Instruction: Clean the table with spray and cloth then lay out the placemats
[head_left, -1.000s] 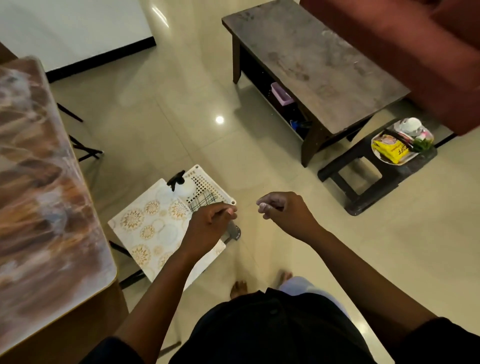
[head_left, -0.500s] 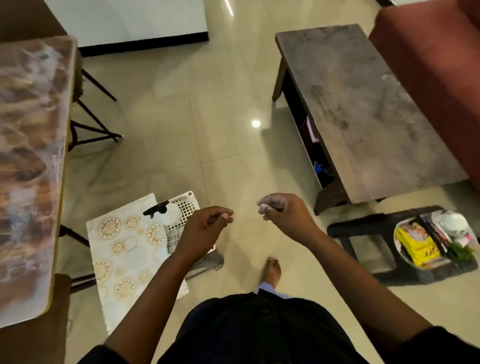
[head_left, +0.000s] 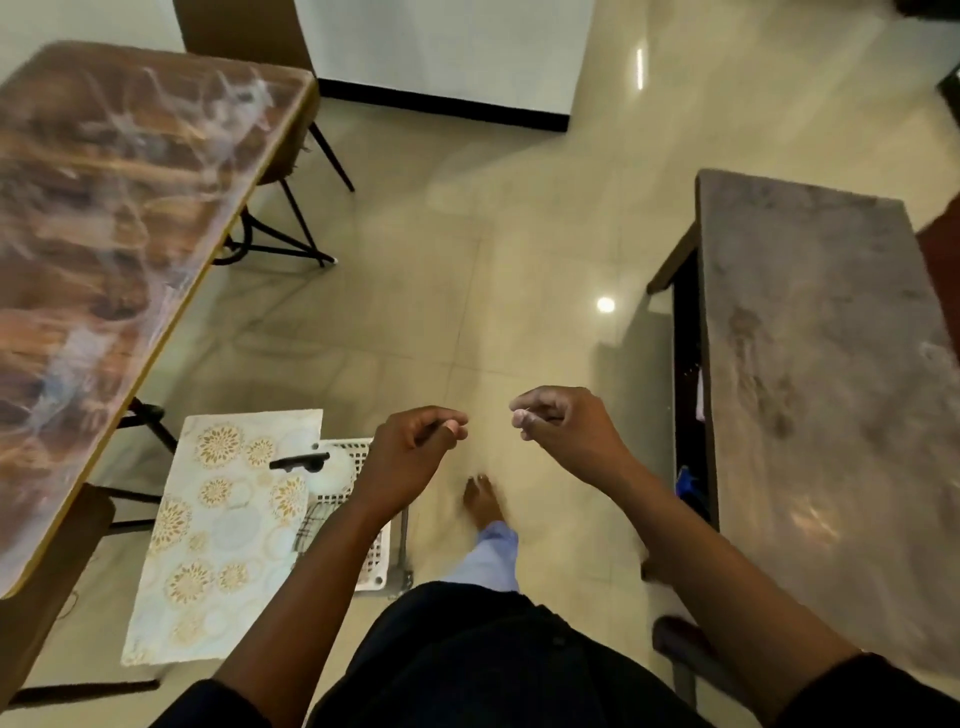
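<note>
Left hand (head_left: 415, 447): fingers loosely curled in the air, holding nothing, above the white basket.
Right hand (head_left: 566, 428): fingers curled with the thumb against them, nothing visible in it; it hangs over the floor (head_left: 467, 270).
Placemats (head_left: 223, 530): pale sheet with gold medallions, lying on a low seat just beside the marbled counter (head_left: 114, 223), partly over the basket.
Basket (head_left: 363, 540): white, perforated, just right of the placemats, under the left forearm.
Spray bottle (head_left: 306, 465): black trigger head and whitish body lying in the basket.
Cloth (head_left: 311, 525): checked fabric at the basket's near edge, mostly hidden.
Counter surface: bare of placemats; I judge that cleaning has not yet begun.
Risk, order: grabbing the placemats first would put them on an unwiped top.
Risk, reach: the sheet overlaps the basket, so pulling out the bottle could drag it to the floor.
Risk, footing: a bare foot (head_left: 483, 499) is mid-stride on glossy tile near the seat's legs; a trip or stray spray is possible.
</note>
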